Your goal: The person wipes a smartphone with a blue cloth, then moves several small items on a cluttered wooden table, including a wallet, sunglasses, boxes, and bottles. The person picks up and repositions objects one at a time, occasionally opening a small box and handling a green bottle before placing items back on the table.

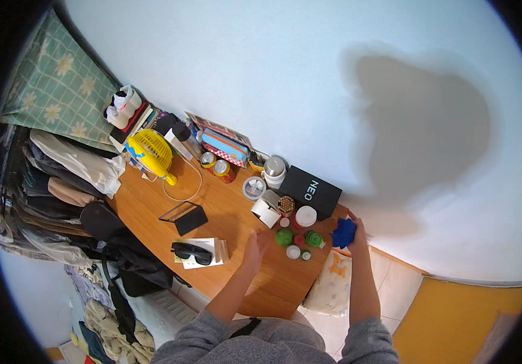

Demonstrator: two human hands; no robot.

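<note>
My right hand (358,234) grips a crumpled dark-blue thing, perhaps a cloth (343,233), beyond the right edge of the wooden desk (272,291). Over the desk, my left hand (253,250) has its fingers apart and nothing in it. To the right of the left hand sits a cluster: a round green object (283,237), a small red piece (299,240), a green lid-like object (313,238) and small white-topped containers (293,252). Behind them stand a white-lidded jar (306,216) and a holder of yellowish sticks (285,204).
A black box (311,192) with lettering stands against the wall, beside a white box (266,211). Leftward are sunglasses (192,253) on papers, a black folding stand (191,220), drink cans (223,170) and a yellow fan (150,152) with its cable. Clothes (56,182) hang left.
</note>
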